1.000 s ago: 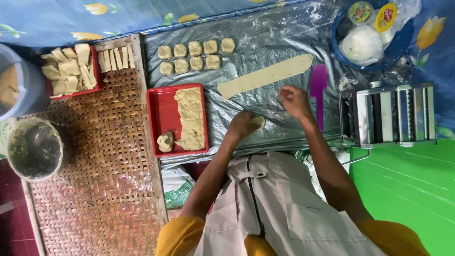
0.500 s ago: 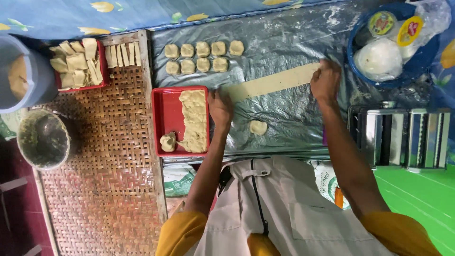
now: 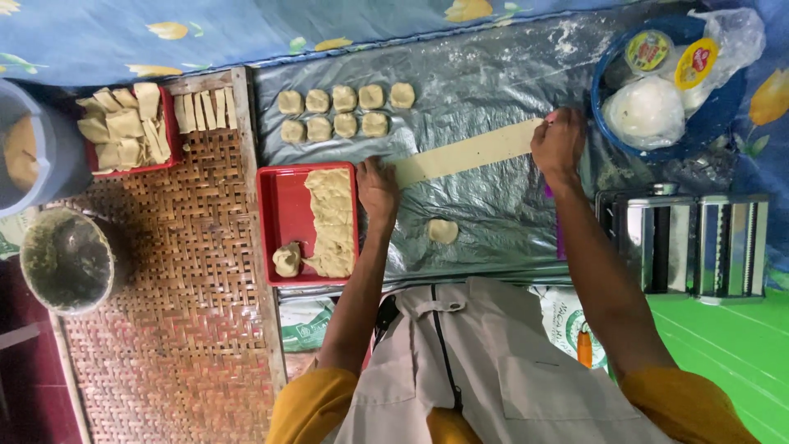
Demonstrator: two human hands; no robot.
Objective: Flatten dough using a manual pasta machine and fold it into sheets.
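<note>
Left fingers (image 3: 374,167) down on the near end of the long pale dough strip (image 3: 468,152), held close together; pinching or merely pressing cannot be told from above. Right fingers (image 3: 552,123) curled closed over the strip's other end, gripping it beside the blue plastic bowl (image 3: 604,90).

Differs from a second ago: then both hands low, close to the body, busy at the small round dough piece (image 3: 443,231), with the strip lying untouched. Half a second ago, already reaching up toward it. Now left hand (image 3: 378,187) and right hand (image 3: 559,146) spread well apart, one at each end, so the strip is under two-handed control while the small round lies alone on the crinkled silver plastic sheet (image 3: 493,66) covering the worktop.

Further out: nine flattened dough pieces (image 3: 345,111) in two rows above the strip; a red rectangular tray (image 3: 283,205) holding a ragged dough sheet just left of the left hand; a metal hand-roller machine (image 3: 682,242) below the right forearm; a woven bamboo mat (image 3: 181,288) at far left.
</note>
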